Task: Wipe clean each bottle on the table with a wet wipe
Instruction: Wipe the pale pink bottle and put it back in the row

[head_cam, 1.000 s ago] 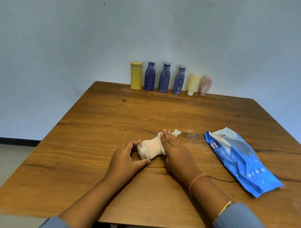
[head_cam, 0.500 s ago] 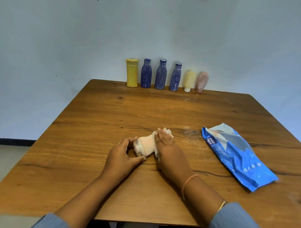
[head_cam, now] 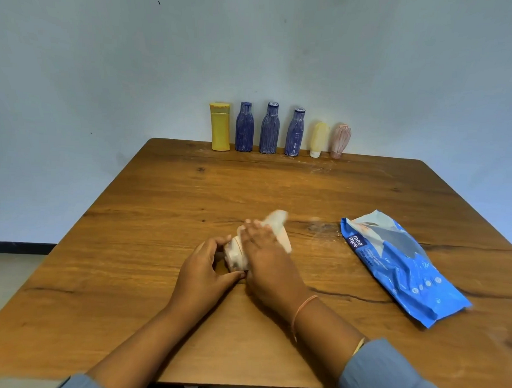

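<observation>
As a wet wipe (head_cam: 277, 217) is worked over it, a pale bottle (head_cam: 233, 255) lies on its side near the middle of a wooden table (head_cam: 158, 306), its cap end turned toward the person. The left hand (head_cam: 203, 267) steadies that end, thumb and fingers curled round it. The right hand (head_cam: 264, 252) lies on top of the bottle with the wipe beneath it; blur hides whether its fingers grasp the wipe or press flat on it.

To the right, well apart from the hands, a blue pack of wipes (head_cam: 400, 265) lies flat. Along the far edge, against the wall (head_cam: 254, 48), 6 more containers stand in a row: 1 yellow bottle (head_cam: 220, 126), 3 blue bottles (head_cam: 270, 128), 1 cream tube (head_cam: 319, 138) and 1 pink bottle (head_cam: 341, 138).

By the look of it, the job is mid-course: 1 of 7 is under the wipe. Nothing visible settles which of the 6 by the wall, if any, are already clean.
</observation>
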{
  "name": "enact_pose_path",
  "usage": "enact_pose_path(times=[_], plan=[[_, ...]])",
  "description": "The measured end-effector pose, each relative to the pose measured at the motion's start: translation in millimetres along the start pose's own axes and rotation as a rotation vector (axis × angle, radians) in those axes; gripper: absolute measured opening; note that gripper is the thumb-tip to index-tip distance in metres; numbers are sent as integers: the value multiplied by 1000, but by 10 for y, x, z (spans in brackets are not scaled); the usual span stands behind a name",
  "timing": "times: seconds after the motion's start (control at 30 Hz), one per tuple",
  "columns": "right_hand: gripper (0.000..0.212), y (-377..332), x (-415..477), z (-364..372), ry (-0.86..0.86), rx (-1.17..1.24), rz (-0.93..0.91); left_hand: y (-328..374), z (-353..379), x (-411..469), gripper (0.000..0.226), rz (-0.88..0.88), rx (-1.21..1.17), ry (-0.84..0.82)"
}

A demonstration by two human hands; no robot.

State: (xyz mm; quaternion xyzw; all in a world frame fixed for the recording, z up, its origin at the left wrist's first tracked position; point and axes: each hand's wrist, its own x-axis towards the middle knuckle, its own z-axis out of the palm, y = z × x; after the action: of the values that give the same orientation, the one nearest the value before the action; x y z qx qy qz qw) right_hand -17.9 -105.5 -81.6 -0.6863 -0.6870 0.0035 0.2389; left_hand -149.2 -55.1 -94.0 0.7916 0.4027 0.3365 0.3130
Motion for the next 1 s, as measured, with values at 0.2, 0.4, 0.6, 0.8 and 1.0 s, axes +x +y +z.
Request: enact_pose_path(times=[0.2, 0.4, 0.6, 0.8, 1.0], plan=[[49, 42, 1, -65, 49, -123, -52, 15, 7, -48, 55, 131, 63, 53], [37, 286, 66, -257, 72, -106, 155, -4, 35, -64, 64, 295, 154, 74], [58, -163, -110, -11, 40, 77, 35, -22, 44, -72, 64, 291, 170, 69], [46, 293, -9, -292, 22, -77, 135, 3, 23, -71, 58, 258, 143, 52], [31, 441, 93, -702, 259, 628, 568, 44, -15, -37, 59, 81, 58, 18]])
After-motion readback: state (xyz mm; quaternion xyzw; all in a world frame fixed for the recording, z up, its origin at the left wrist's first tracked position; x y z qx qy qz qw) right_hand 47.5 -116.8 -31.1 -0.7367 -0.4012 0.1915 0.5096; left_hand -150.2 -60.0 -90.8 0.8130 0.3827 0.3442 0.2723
